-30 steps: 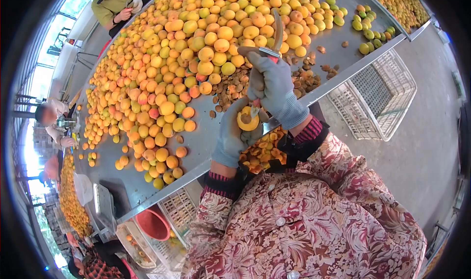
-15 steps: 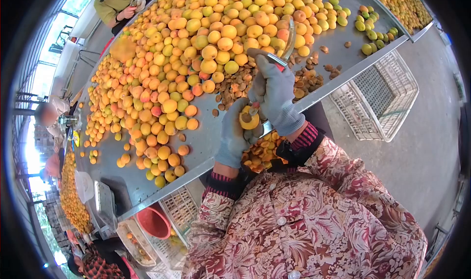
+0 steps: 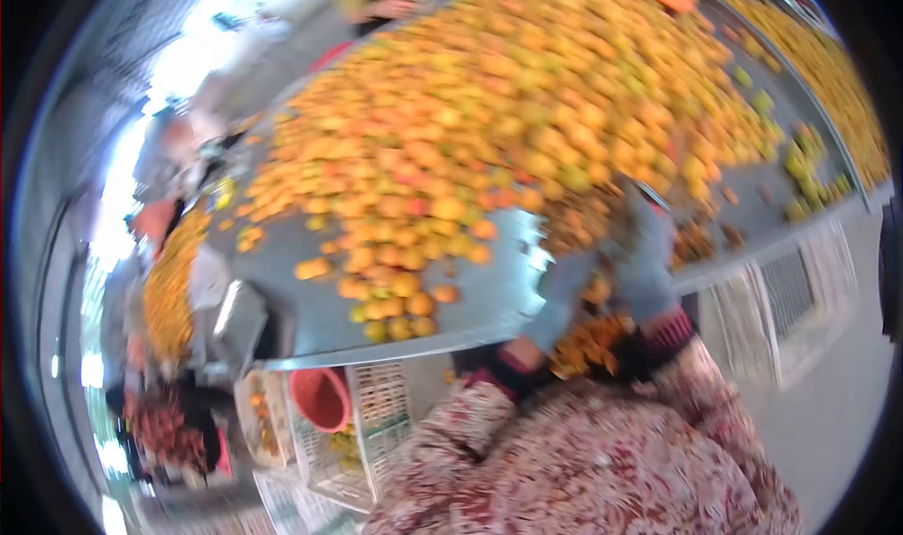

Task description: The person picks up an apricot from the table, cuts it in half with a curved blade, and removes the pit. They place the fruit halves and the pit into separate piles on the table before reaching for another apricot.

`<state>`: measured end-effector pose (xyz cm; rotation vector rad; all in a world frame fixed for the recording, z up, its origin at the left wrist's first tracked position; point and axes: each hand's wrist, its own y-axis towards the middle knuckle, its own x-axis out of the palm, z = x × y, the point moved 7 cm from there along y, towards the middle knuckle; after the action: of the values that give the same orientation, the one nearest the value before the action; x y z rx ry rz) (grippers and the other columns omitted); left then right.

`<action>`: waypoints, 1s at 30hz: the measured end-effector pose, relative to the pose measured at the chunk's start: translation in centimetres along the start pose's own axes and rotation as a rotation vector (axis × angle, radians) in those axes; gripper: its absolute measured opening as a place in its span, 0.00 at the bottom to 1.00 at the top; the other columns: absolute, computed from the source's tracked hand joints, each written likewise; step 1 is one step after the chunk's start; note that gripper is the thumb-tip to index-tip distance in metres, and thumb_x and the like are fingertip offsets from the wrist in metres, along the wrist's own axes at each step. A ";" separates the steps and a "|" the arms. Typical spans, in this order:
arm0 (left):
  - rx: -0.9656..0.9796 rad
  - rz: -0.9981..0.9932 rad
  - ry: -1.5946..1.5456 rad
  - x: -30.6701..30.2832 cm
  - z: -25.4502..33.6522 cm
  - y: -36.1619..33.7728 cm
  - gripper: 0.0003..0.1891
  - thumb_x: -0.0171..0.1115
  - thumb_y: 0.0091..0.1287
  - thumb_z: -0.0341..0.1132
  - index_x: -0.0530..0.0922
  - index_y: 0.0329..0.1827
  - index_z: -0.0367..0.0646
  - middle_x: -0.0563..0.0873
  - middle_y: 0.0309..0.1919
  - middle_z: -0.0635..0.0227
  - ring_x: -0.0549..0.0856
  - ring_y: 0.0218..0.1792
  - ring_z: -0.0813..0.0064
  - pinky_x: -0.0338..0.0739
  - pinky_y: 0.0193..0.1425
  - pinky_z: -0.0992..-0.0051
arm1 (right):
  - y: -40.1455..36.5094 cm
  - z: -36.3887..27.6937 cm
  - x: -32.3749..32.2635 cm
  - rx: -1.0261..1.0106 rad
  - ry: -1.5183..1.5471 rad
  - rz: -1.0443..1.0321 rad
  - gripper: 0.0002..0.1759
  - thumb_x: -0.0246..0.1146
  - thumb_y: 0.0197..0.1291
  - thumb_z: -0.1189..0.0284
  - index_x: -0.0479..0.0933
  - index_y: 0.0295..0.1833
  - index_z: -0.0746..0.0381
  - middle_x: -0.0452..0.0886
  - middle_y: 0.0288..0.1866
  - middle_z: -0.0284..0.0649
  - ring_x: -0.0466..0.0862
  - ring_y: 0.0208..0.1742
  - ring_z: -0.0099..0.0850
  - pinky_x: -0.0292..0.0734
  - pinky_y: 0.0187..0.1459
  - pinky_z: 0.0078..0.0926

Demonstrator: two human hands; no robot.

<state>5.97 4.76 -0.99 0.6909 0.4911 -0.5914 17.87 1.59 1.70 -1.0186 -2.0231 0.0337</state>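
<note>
The view is blurred by motion. My left hand [image 3: 564, 295], in a grey glove, is at the table's front edge, beside an orange fruit [image 3: 597, 289] between the hands; its fingers are smeared. Close on its right, my gloved right hand [image 3: 644, 258] is bent around a tool whose curved metal part [image 3: 651, 195] shows at the top. Brown pits [image 3: 576, 223] lie on the metal table [image 3: 489, 295] behind the hands. Below them are cut orange fruit pieces [image 3: 591, 347]. A large heap of yellow-orange fruit [image 3: 527, 93] covers the table beyond.
Green fruit [image 3: 811, 173] lies at the table's right. White crates [image 3: 381, 408] and a red bucket [image 3: 320, 399] stand below the front edge at left, another crate [image 3: 790, 295] at right. Co-workers are at the far side, where a hand [image 3: 393, 8] shows, and at lower left.
The camera view has turned, so the table, heap and hands appear farther right and the picture is blurred. An orange shape now shows at the top. Both hands remain close together.
</note>
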 end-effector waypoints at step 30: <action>-0.254 0.003 -0.656 1.1 1.0 1.6 0.15 0.50 0.61 0.36 0.70 0.47 0.35 0.80 0.37 0.58 0.80 0.39 0.70 0.73 0.42 0.72 | -3.2 -2.8 2.9 -0.523 -0.290 0.072 0.16 0.57 0.64 0.67 0.74 0.55 0.63 0.56 0.12 0.24 0.54 0.09 0.15 0.50 0.12 0.17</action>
<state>8.00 4.70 -0.29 0.2278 -0.0497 -0.6976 16.85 0.52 6.65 -1.4795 -2.3170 -0.3451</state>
